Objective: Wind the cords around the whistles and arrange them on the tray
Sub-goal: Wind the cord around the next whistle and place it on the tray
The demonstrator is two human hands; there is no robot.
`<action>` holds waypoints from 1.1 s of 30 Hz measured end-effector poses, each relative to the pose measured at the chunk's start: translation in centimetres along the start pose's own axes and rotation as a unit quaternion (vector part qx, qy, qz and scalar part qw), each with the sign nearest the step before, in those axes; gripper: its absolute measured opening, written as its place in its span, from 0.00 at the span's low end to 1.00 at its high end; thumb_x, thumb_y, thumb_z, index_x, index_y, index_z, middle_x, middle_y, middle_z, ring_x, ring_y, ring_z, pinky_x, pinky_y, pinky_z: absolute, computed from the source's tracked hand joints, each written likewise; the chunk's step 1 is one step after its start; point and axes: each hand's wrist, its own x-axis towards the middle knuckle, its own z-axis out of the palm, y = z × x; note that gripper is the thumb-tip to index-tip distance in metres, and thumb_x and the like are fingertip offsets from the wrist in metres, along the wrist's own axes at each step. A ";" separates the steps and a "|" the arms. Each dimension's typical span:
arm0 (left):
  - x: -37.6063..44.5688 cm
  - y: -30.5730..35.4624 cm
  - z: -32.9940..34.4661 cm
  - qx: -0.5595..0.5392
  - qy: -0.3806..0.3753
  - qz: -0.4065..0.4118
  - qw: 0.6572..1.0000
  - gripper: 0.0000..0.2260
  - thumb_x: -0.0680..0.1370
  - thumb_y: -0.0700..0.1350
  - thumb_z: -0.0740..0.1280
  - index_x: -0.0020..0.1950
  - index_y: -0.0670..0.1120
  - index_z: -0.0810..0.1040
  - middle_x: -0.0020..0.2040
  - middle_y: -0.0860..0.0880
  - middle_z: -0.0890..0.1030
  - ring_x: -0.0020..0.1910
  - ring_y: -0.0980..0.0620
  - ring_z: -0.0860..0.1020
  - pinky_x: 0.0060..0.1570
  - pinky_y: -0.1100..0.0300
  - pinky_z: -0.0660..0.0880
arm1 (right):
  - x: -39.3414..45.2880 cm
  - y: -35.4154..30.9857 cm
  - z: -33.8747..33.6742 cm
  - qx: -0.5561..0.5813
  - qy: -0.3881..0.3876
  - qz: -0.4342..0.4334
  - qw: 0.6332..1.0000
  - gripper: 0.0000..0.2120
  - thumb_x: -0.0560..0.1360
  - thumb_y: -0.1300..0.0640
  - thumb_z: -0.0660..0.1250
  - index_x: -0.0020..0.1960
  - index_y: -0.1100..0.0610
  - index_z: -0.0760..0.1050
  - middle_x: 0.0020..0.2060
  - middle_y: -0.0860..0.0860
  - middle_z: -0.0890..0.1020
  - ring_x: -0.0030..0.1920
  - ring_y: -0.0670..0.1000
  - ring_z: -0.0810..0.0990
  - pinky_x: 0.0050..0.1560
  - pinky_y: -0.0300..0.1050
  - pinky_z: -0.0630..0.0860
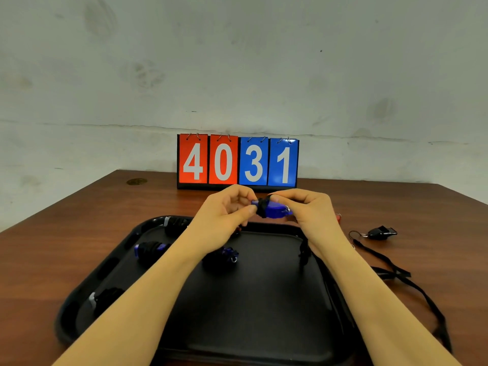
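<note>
Both hands raised above far edge of black tray (264,326). Left hand (224,210) and right hand (309,207) each pinch blue whistle (274,210) between them, fingers curled on it; black cord (262,208) wound round its left part, loose end dangling under right wrist. Four wrapped whistles on tray: two blue (149,249) (224,256), two black-wrapped at far-left corner (175,224) and near-left side (105,299). Black whistle (381,232) on table (66,247) right of tray, its lanyard (412,283) unwound. Scoreboard (237,161) at back reads 4031
</note>
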 end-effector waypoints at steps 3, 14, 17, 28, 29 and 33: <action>0.1 0.0 0.1 -0.059 0.016 -0.018 0.998 0.06 0.76 0.37 0.64 0.48 0.48 0.75 0.33 0.54 0.77 0.29 0.61 0.74 0.32 0.68 0.71 | -0.1 0.1 0.2 -0.037 -0.021 -0.010 0.999 0.12 0.73 0.66 0.65 0.41 0.50 0.80 0.33 0.46 0.82 0.35 0.43 0.79 0.36 0.32 0.77; 0.5 -0.7 0.4 -0.052 0.110 -0.059 0.991 0.03 0.77 0.39 0.63 0.46 0.47 0.74 0.33 0.51 0.75 0.26 0.62 0.72 0.30 0.73 0.69 | -0.5 0.2 0.6 -0.131 -0.137 -0.057 0.980 0.05 0.74 0.57 0.67 0.42 0.53 0.82 0.30 0.47 0.82 0.30 0.40 0.74 0.38 0.30 0.73; 0.7 -0.9 0.4 -0.017 0.130 -0.058 0.990 0.05 0.77 0.40 0.64 0.45 0.50 0.73 0.39 0.52 0.76 0.34 0.59 0.73 0.37 0.69 0.71 | -0.7 0.1 0.7 -0.134 -0.169 -0.063 0.974 0.07 0.74 0.57 0.67 0.42 0.57 0.83 0.30 0.48 0.81 0.30 0.41 0.74 0.38 0.32 0.73; 1.0 -1.9 0.3 0.125 0.169 -0.052 0.976 0.04 0.78 0.40 0.63 0.49 0.49 0.71 0.42 0.55 0.75 0.40 0.60 0.74 0.35 0.73 0.68 | -0.9 -0.3 0.4 -0.083 -0.229 -0.059 0.968 0.07 0.76 0.60 0.64 0.43 0.54 0.81 0.33 0.47 0.81 0.35 0.43 0.76 0.46 0.35 0.75; 1.0 -1.9 0.3 0.135 0.166 -0.049 0.976 0.05 0.77 0.40 0.63 0.49 0.49 0.71 0.42 0.55 0.74 0.41 0.60 0.74 0.36 0.73 0.67 | -0.9 -0.3 0.4 -0.096 -0.226 -0.063 0.967 0.07 0.76 0.60 0.64 0.45 0.52 0.80 0.34 0.46 0.81 0.36 0.43 0.77 0.46 0.34 0.75; 0.7 -1.7 0.3 0.160 0.138 -0.029 0.977 0.05 0.78 0.39 0.62 0.50 0.48 0.71 0.40 0.57 0.73 0.38 0.61 0.73 0.38 0.72 0.68 | -0.8 0.6 1.0 -0.284 -0.118 -0.192 0.932 0.06 0.77 0.58 0.62 0.50 0.52 0.77 0.43 0.43 0.79 0.46 0.40 0.76 0.49 0.28 0.70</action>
